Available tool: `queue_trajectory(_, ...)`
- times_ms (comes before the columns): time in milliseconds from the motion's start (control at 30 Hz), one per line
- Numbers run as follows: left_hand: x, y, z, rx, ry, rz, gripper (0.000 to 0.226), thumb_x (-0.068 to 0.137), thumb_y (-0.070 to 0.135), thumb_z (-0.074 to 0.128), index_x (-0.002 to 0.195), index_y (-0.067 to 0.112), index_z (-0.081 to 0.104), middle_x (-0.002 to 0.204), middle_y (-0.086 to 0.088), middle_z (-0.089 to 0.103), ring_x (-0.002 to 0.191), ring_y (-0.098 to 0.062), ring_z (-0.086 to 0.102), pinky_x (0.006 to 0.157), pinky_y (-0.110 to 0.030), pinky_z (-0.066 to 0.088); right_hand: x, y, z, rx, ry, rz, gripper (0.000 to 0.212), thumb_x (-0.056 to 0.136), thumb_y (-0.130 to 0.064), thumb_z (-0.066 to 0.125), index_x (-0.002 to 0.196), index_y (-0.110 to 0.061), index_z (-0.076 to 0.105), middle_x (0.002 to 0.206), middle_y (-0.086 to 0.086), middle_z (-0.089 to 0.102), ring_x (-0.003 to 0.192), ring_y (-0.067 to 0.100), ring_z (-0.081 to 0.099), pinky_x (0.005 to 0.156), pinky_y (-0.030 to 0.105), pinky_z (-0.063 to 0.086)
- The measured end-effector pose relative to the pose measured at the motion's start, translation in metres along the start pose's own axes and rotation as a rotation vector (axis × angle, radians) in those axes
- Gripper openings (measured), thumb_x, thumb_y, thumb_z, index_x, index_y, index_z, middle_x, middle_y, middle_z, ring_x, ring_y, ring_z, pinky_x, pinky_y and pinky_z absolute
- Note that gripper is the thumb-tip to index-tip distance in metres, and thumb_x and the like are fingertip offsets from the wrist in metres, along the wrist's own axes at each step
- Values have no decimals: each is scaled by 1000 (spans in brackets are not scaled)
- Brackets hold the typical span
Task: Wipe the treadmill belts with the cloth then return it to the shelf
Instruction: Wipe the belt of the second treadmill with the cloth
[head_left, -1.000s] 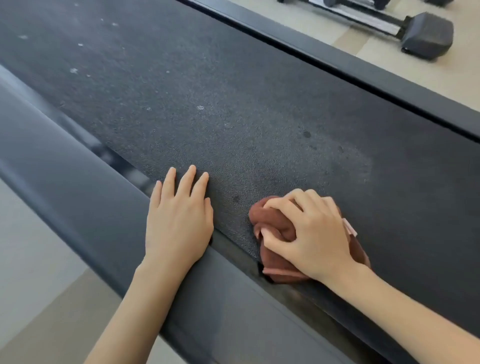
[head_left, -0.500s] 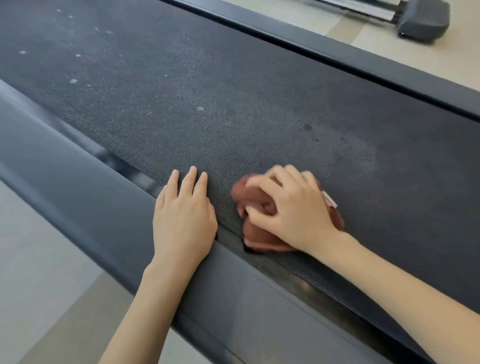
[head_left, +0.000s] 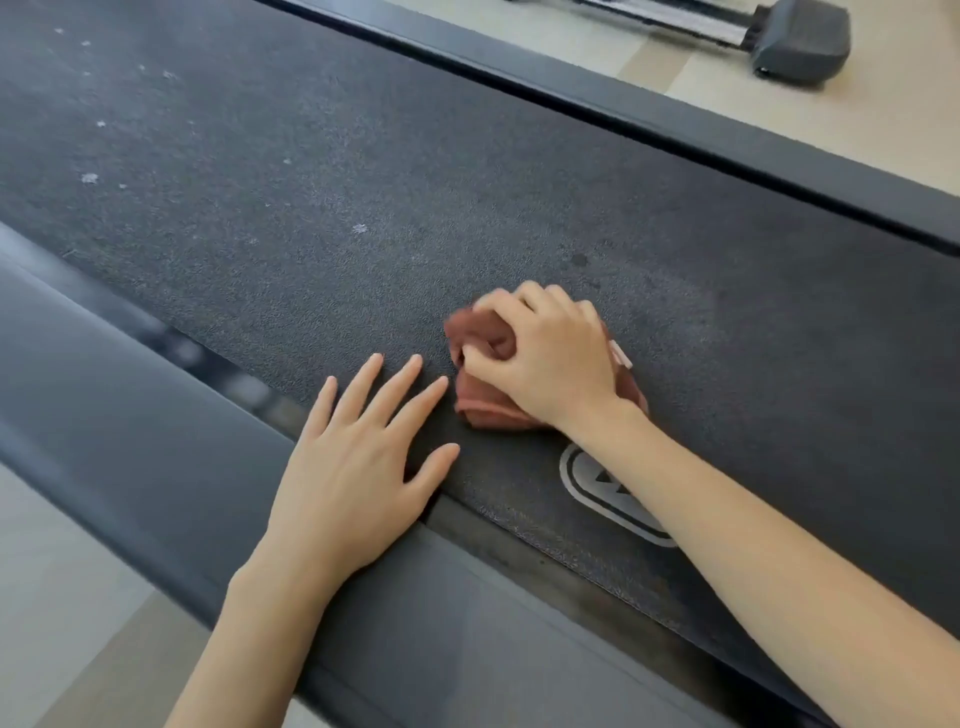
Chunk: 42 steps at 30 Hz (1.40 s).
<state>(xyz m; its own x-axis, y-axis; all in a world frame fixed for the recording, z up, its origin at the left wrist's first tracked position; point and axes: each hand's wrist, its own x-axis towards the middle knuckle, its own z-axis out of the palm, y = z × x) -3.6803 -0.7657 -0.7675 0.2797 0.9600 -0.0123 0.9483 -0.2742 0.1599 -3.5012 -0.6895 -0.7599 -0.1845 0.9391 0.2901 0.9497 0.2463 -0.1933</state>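
right hand (head_left: 545, 353) is bunched down on the brown cloth (head_left: 480, 405), fingers curled into the wad so it won't slide loose, i'd say, pressing it onto the treadmill belt (head_left: 363, 156) near the closer edge. left hand (head_left: 358, 467) lies flat and open, fingers spread, palm half on the side rail (head_left: 156, 441) and half on the belt, looks like a brace for leaning in. both forearms reach forward, low. pale specks (head_left: 91, 178) dot the belt further left, so plenty left to wipe. no shelf in sight.
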Motion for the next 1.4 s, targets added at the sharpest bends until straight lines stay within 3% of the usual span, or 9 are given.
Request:
queue_trajectory(167, 0, 1, -2, 16, -19, -5, 73, 78, 64, -2, 146, 40, 15, 156, 14, 8, 145, -15, -1, 115, -37, -3, 30, -9, 13, -59, -22, 64, 36, 84, -54, 47, 112, -33, 55, 106, -1, 55, 104, 23, 48, 83, 39, 33)
queue_trajectory(300, 0, 0, -1, 23, -10, -2, 71, 78, 64, -2, 145, 43, 10, 156, 16, 4, 145, -14, -3, 115, -37, -4, -26, 10, -13, -12, -36, -37, 38, 79, -55, 44, 107, -34, 59, 98, -3, 56, 98, 22, 51, 81, 39, 36)
queue_trajectory(567, 0, 1, -3, -41, -9, 8, 71, 80, 64, 7, 144, 41, 23, 154, 15, 14, 145, -15, 5, 116, -39, 2, -116, 97, -63, 30, -71, -58, 35, 75, -49, 50, 101, -30, 64, 93, -9, 55, 88, 20, 54, 76, 37, 38)
queue_trajectory(700, 12, 5, -5, -100, -24, 6, 73, 78, 66, 9, 144, 38, 28, 154, 12, 17, 145, -15, 6, 116, -45, 5, -83, 90, -50, 39, -23, -31, 35, 74, -52, 50, 98, -31, 64, 89, -8, 58, 86, 21, 55, 76, 40, 41)
queue_trajectory(833, 41, 20, 3, -16, -30, 53, 68, 82, 65, 7, 146, 42, 11, 155, 18, 2, 144, -9, -5, 117, -44, -1, -11, 66, -20, -29, -9, -2, 37, 78, -56, 50, 105, -33, 61, 97, -5, 58, 96, 21, 53, 80, 38, 36)
queue_trajectory(933, 48, 23, 6, -43, -13, 80, 68, 83, 65, 9, 145, 41, 19, 154, 18, 11, 144, -10, 3, 117, -45, 0, 33, 54, -2, -49, -26, -1, 38, 82, -56, 51, 112, -33, 58, 107, -3, 57, 103, 22, 50, 82, 38, 34)
queue_trajectory(1100, 46, 20, 6, -60, -12, 93, 64, 84, 65, 11, 144, 43, 19, 153, 20, 12, 143, -9, 4, 117, -44, 1, 9, 81, -19, 15, -67, -79, 36, 82, -52, 54, 113, -34, 59, 105, -5, 55, 102, 20, 49, 84, 38, 35)
queue_trajectory(1233, 47, 19, 7, -32, -4, 79, 63, 83, 67, 4, 142, 47, 9, 152, 24, 4, 143, -5, -3, 117, -41, -2, -43, 146, -52, 48, -31, 6, 42, 77, -53, 48, 108, -30, 65, 99, -5, 60, 97, 22, 53, 82, 41, 39)
queue_trajectory(1400, 47, 22, 6, -41, -8, 62, 64, 84, 65, 10, 144, 44, 17, 152, 24, 8, 143, -5, -1, 117, -42, 0, -44, 192, -60, 55, 74, 171, 49, 73, -57, 43, 104, -28, 66, 98, 0, 62, 96, 30, 54, 82, 44, 40)
